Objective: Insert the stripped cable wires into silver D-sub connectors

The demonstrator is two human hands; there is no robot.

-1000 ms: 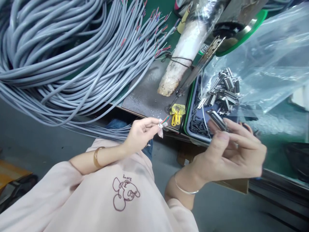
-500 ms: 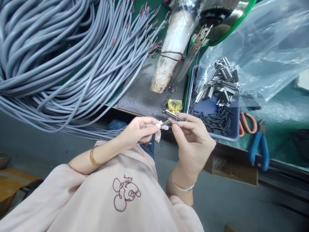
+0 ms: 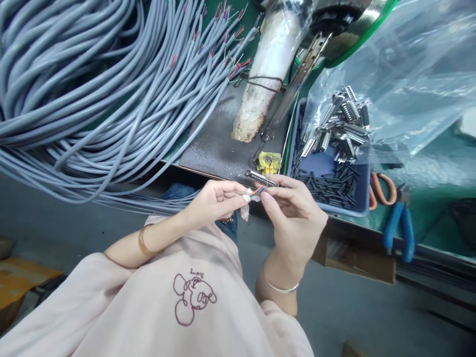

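My left hand (image 3: 213,201) pinches the stripped end of a grey cable, whose red and green wires (image 3: 256,191) stick out past the fingertips. My right hand (image 3: 293,208) holds a flat metal connector (image 3: 261,178) between thumb and fingers, right against those wire ends. Both hands meet just below the front edge of the bench, over my lap. Whether the wires touch the connector's pins I cannot tell.
A big bundle of grey cables (image 3: 92,89) covers the bench's left. A blue tray (image 3: 362,206) holds connectors (image 3: 342,124) and short black tubes (image 3: 327,183) under a clear plastic bag (image 3: 401,74). Blue and orange cutters (image 3: 397,223) lie right. A wrapped tool (image 3: 260,84) rests on a dark plate (image 3: 215,148).
My right hand has come from the blue tray to the left with a connector and now meets the wire ends held by my left hand, which stayed put.
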